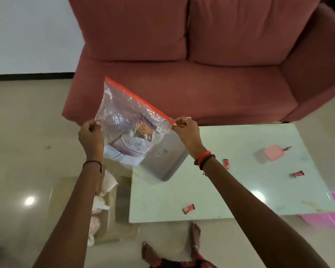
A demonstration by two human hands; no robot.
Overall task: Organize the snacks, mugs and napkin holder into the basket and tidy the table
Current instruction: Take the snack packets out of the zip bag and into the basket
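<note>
Snacks sit inside a clear plastic zip bag with an orange-red seal strip (132, 120), held up in the air above the near edge of the white glass-topped table (230, 182), in front of the dusty-pink sofa (201, 74). The left hand (91, 137) pinches the bag's lower left edge with closed fingers, and the right hand (186, 132) pinches the seal's right corner. Three small red snack wrappers (189, 208) lie scattered on the table near a pink square object (274, 152).
</note>
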